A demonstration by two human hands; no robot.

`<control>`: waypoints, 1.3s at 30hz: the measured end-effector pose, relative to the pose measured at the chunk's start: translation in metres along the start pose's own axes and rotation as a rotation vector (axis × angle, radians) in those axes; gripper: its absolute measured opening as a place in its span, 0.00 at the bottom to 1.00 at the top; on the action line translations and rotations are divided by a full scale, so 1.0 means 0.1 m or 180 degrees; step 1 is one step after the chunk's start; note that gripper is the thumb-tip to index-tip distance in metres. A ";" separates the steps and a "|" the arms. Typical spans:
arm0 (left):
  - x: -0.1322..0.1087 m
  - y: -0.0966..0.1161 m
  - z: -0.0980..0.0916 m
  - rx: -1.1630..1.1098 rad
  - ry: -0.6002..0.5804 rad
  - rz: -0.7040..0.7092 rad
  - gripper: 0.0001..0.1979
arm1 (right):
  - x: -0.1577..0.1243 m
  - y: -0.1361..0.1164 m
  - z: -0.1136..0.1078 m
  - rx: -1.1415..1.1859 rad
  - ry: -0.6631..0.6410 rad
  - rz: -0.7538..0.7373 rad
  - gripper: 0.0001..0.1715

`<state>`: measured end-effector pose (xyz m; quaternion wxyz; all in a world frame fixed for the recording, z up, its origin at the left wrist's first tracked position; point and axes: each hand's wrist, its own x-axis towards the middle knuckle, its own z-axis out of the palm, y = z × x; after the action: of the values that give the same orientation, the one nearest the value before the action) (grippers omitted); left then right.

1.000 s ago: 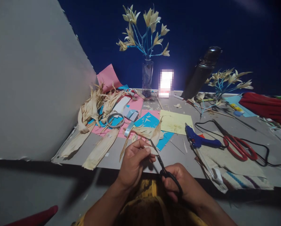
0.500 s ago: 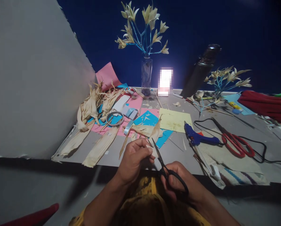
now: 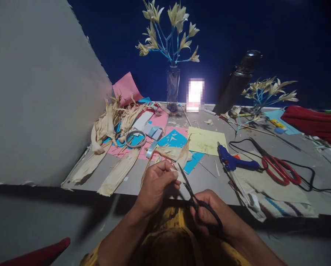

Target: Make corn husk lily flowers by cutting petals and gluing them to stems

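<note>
A small pale piece of what looks like corn husk (image 3: 178, 176) is pinched between the thumb and fingers of my left hand (image 3: 157, 184). My right hand (image 3: 209, 210) grips black-handled scissors (image 3: 193, 199), two fingers partly hidden behind the loops. The blades stand apart and point up and away from me, close to the pale piece and just right of my left fingertips. Beyond my hands, a pointed dried husk strip (image 3: 184, 155) lies across blue paper (image 3: 195, 162).
Dried husks (image 3: 107, 129) heap at the left beside a tape roll (image 3: 135, 139). A blue glue gun (image 3: 236, 161) and red-handled scissors (image 3: 281, 170) lie at right on a cloth. Behind stand a glass vase (image 3: 172, 88) of husk flowers, a glowing screen and a dark bottle (image 3: 234, 85).
My left hand has drawn slightly left, with the pale piece, away from the scissors. The gap between the blades shows more plainly. Everything on the table stays in place.
</note>
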<state>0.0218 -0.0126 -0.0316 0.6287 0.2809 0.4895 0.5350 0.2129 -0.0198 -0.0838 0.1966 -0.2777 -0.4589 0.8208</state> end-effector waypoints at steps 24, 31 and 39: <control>-0.02 0.16 -0.10 0.0749 0.0014 0.0308 0.10 | -0.03 -0.02 0.01 -0.0147 -0.0063 0.0270 0.35; 0.00 0.16 -0.12 0.0734 0.0004 0.0259 0.10 | -0.02 -0.01 0.00 -0.0072 -0.0035 0.0322 0.33; 0.00 0.16 -0.12 0.0656 -0.0019 0.0253 0.10 | -0.02 -0.05 0.04 -0.0106 0.0023 0.0357 0.34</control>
<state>0.0046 -0.0098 -0.0214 0.5762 0.3648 0.5285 0.5055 0.2120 -0.0205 -0.0773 0.1472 -0.3092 -0.4554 0.8218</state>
